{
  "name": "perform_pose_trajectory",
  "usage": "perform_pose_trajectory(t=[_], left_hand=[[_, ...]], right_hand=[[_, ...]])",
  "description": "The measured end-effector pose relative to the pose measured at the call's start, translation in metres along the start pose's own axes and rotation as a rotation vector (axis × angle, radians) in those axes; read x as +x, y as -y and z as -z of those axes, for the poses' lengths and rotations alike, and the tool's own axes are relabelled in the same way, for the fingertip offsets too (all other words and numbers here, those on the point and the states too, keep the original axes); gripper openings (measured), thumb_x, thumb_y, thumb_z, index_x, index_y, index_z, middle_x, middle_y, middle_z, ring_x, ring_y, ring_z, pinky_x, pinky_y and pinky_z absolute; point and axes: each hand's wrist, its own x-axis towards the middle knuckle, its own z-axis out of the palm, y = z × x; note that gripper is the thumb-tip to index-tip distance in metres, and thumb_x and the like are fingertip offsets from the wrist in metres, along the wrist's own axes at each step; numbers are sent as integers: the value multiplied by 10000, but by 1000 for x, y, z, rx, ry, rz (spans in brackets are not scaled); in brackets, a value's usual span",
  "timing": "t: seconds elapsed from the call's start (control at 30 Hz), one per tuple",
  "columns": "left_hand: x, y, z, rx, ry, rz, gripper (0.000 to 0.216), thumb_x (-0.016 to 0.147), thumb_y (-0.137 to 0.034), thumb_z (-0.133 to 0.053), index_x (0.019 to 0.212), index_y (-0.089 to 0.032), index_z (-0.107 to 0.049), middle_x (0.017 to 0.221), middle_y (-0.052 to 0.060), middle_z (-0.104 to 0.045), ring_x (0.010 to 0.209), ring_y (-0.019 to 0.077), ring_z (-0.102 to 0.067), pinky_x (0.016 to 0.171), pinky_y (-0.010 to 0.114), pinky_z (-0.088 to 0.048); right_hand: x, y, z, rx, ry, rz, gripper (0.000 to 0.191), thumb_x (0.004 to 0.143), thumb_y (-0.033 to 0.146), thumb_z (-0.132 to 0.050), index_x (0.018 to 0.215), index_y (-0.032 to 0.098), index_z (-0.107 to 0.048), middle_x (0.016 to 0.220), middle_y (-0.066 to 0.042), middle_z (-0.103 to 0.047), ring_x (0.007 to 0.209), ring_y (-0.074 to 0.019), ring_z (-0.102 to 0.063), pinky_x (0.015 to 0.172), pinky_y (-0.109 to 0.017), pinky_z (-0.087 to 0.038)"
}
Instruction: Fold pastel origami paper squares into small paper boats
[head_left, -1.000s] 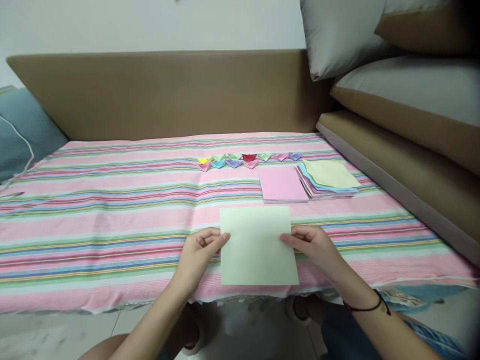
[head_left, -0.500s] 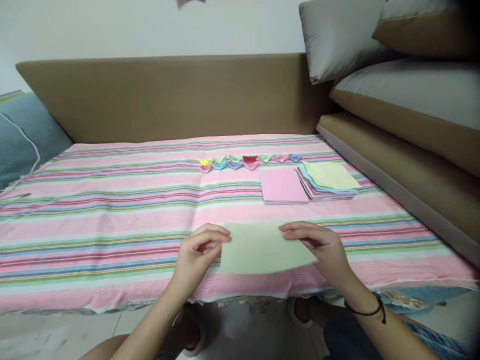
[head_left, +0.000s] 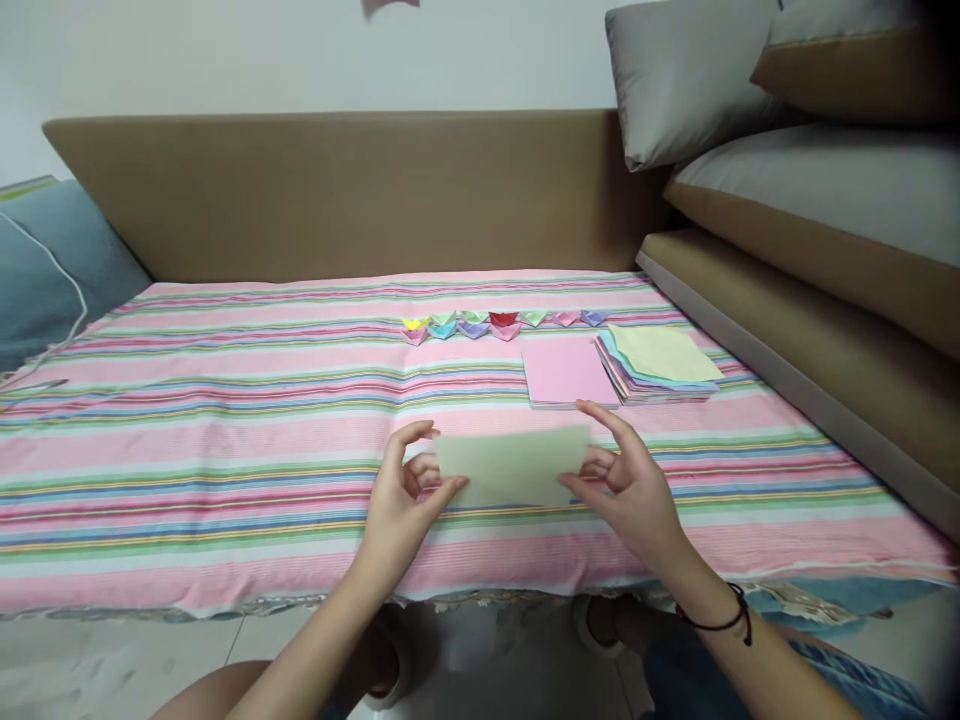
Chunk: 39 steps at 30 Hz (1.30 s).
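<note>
A pale green sheet of paper [head_left: 514, 466] is held level between both hands above the striped cloth. My left hand [head_left: 405, 490] grips its left end, thumb on the near face and the other fingers behind. At the right end, my right hand [head_left: 634, 490] pinches the sheet with the thumb in front, its index finger raised above the edge. Beyond the hands lie a pink paper stack [head_left: 570, 372] and, beside it, a fanned stack of coloured paper [head_left: 664, 355] with a cream sheet on top. Small folded paper boats [head_left: 474, 327] in several colours stand in two rows farther back.
A pink striped cloth [head_left: 225, 430] covers the seat, backed by a brown board [head_left: 360, 200]. Grey and brown cushions [head_left: 817, 190] are piled at the right. At the far left are a blue cushion [head_left: 67, 260] and a white cable [head_left: 56, 262].
The pale green sheet has tipped up and moved slightly away from me, showing as a narrower strip. Both thumbs have come to its near face, and the right index finger has lifted.
</note>
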Motion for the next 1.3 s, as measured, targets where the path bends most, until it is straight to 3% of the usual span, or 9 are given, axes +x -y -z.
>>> perform_pose_trajectory(t=[0.17,0.23,0.6,0.73,0.87,1.0,1.1,1.23,1.3], left_hand=[[3,-3,10,299,148,-277,165,785,-151,-624,913,-252,-648,1018,38,-575,841,159,-590,736,296,-482],[3,-4,18,480,227,-444,160,829,-136,-551,830,-241,-671,929,45,-616,889,190,-583,752,323,-468],[-15,8,33,872,661,-635,220,876,-164,-468,1036,-200,-615,1016,77,-666,1015,221,-565,912,396,-423],[-23,15,29,835,552,-463,111,842,-226,-555,915,-207,-637,991,64,-664,1030,250,-542,905,428,-397],[-26,23,16,741,323,-224,216,872,-277,-525,691,-193,-607,917,52,-660,986,240,-550,855,402,-405],[-21,27,1,627,18,-40,268,879,-303,-509,1130,-209,-509,1060,75,-610,977,217,-567,821,365,-450],[-20,22,-10,827,-71,-237,324,873,-251,-512,1190,-205,-468,1182,111,-563,1079,251,-521,888,412,-409],[-33,15,-28,1174,134,-663,276,881,-172,-482,1147,-194,-554,1239,80,-585,1179,257,-480,997,404,-294],[-43,16,-38,1250,240,-679,345,894,-251,-464,1220,-154,-523,1305,91,-539,1241,264,-432,1032,397,-273]], right_hand=[[1,-3,7,-179,38,223,125,770,156,-649,846,249,-683,1165,-71,-585,861,-190,-630,679,-316,-532],[1,-4,11,-290,83,335,162,800,121,-592,738,238,-683,1003,-65,-656,877,-205,-623,723,-350,-522],[-21,-27,27,-705,497,528,230,833,113,-526,962,256,-651,975,-49,-694,994,-224,-594,861,-440,-468],[-26,-30,25,-699,477,446,197,827,213,-577,1004,260,-649,1007,-75,-665,992,-245,-579,841,-432,-459],[-21,-32,13,-615,331,284,235,849,298,-561,638,215,-623,890,-72,-647,904,-238,-578,765,-385,-455],[-11,-32,1,-583,170,66,363,836,329,-564,520,204,-437,680,-37,-556,787,-218,-545,666,-329,-433],[-5,-32,-4,-608,133,1,351,813,333,-587,543,212,-400,653,-18,-526,739,-207,-515,656,-325,-410],[-2,-35,-7,-629,127,-6,322,794,338,-607,552,211,-437,745,-39,-591,818,-235,-529,714,-354,-413],[-2,-37,-9,-646,121,0,284,795,342,-602,571,215,-483,749,-47,-600,826,-246,-531,719,-368,-418]])
